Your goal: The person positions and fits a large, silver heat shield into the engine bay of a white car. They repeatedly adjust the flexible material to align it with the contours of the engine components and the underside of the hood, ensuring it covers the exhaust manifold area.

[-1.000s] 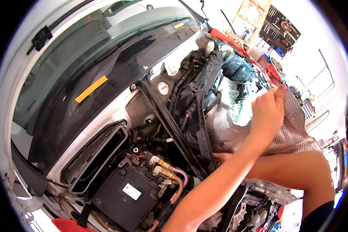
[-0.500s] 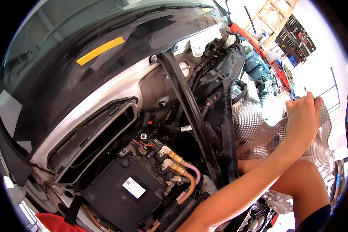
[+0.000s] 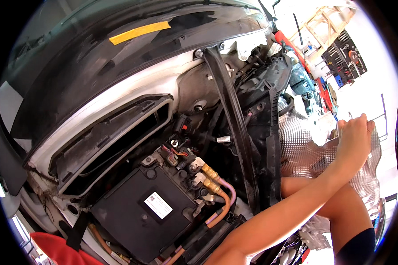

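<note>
Fingers (image 3: 363, 120) of the raised left hand (image 3: 354, 139) clamp the silver shield (image 3: 298, 143), forearm (image 3: 287, 212) crossing the right arm (image 3: 347, 207), whose hand is hidden.

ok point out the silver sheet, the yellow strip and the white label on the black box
Silver sheet (image 3: 301, 148), head view: textured face.
Yellow strip (image 3: 140, 33), head view: its middle.
White label (image 3: 158, 205), head view: its middle.

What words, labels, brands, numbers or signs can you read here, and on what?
None can be read.
White label on the black box: print too small to read.
Small white piece beside the black bar: marks too small to read.
</note>
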The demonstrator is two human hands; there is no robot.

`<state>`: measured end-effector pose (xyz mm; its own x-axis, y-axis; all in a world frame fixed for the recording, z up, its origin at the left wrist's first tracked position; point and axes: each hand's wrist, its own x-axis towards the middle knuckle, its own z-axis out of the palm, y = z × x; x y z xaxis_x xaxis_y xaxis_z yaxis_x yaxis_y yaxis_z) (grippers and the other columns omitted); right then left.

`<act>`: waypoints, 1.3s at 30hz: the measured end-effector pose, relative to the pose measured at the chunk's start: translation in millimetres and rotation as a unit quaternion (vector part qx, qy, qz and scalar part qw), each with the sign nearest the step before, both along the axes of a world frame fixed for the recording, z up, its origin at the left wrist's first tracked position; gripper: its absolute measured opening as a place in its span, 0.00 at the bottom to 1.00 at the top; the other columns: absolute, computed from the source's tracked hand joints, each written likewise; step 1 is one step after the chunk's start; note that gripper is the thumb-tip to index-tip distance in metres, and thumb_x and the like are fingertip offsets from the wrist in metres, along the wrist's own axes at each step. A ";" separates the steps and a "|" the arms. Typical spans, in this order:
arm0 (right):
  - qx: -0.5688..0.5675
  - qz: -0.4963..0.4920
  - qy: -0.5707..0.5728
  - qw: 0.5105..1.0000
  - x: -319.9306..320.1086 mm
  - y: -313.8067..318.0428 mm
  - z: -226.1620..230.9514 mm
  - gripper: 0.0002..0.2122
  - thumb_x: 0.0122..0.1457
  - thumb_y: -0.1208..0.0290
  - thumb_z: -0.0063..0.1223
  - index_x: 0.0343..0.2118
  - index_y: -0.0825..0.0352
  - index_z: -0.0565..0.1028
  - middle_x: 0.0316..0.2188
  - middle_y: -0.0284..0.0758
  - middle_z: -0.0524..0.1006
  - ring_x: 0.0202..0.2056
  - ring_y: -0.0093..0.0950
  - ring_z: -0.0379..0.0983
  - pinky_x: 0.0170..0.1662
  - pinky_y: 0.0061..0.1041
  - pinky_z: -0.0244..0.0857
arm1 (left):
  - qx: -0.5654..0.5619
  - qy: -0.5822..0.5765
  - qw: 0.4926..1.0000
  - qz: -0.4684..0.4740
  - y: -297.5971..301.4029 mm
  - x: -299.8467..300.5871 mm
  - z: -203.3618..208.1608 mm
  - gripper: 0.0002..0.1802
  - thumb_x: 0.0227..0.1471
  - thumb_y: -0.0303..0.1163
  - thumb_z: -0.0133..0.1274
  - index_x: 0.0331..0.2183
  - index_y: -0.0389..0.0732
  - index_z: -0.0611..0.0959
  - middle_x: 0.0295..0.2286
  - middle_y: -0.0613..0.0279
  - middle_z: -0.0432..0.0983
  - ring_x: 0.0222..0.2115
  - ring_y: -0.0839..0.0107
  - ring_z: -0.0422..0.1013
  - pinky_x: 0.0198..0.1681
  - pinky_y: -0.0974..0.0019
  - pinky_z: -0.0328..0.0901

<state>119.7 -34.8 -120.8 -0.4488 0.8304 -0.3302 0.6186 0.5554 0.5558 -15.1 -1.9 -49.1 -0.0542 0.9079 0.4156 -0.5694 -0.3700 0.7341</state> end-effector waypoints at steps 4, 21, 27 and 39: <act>0.004 -0.009 -0.008 1.000 5.8 -7.8 3.1 0.31 0.61 0.56 0.33 0.66 0.61 0.47 0.68 0.37 0.44 0.68 0.30 0.36 0.70 0.37 0.28 | 0.001 -0.009 1.000 -0.009 -2.2 1.0 4.9 0.14 0.59 0.33 0.47 0.25 0.33 0.76 0.18 0.46 0.74 0.24 0.47 0.72 0.39 0.52 0.57; -0.021 0.001 -0.031 0.999 5.5 -37.1 -20.5 0.31 0.61 0.56 0.35 0.65 0.61 0.49 0.68 0.38 0.45 0.68 0.31 0.37 0.70 0.39 0.28 | -0.009 0.048 0.997 -0.062 -2.5 -14.2 2.9 0.16 0.60 0.37 0.45 0.26 0.34 0.74 0.18 0.47 0.74 0.24 0.45 0.71 0.37 0.49 0.61; -0.029 0.004 -0.030 0.999 4.4 -38.4 -21.9 0.31 0.60 0.56 0.35 0.65 0.61 0.50 0.68 0.38 0.45 0.68 0.31 0.37 0.70 0.39 0.28 | 0.037 0.010 0.999 -0.019 2.3 -6.1 -1.1 0.17 0.59 0.39 0.46 0.27 0.33 0.74 0.17 0.47 0.73 0.23 0.45 0.71 0.38 0.50 0.61; -0.033 0.079 -0.065 0.994 -14.3 -34.3 -47.0 0.31 0.60 0.55 0.36 0.65 0.61 0.52 0.68 0.38 0.45 0.68 0.31 0.37 0.70 0.40 0.28 | 0.074 0.078 0.994 -0.037 9.2 -0.8 -2.4 0.21 0.60 0.45 0.45 0.30 0.33 0.74 0.22 0.40 0.74 0.29 0.40 0.72 0.34 0.47 0.63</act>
